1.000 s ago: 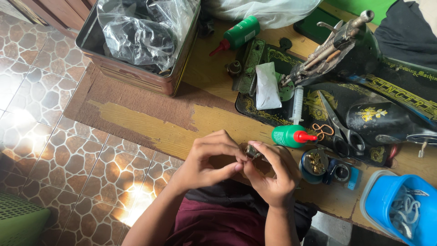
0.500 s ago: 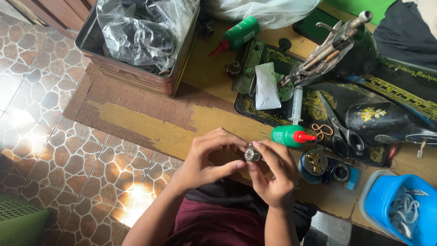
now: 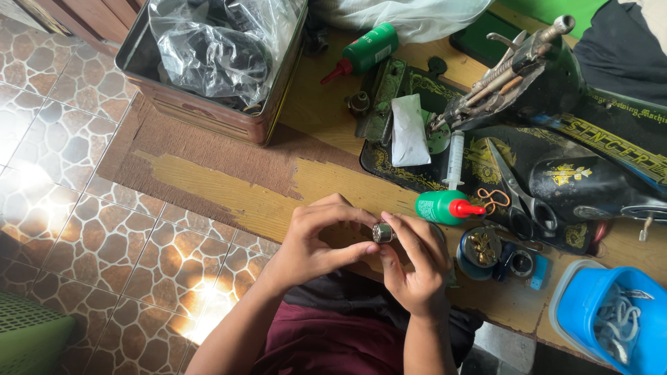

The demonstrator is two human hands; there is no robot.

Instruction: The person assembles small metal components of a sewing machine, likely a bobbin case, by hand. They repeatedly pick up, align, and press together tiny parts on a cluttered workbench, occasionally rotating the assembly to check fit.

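A small round metal part sat between both hands. Just right of it lay a bottle. Scissors lay farther right, a tin box far behind-left.

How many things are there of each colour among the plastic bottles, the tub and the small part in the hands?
Green bottles with red caps: 2, one near the hands, one by the tin box
Blue tub: 1
Silver metal part, held between left hand and right hand: 1
Total: 4
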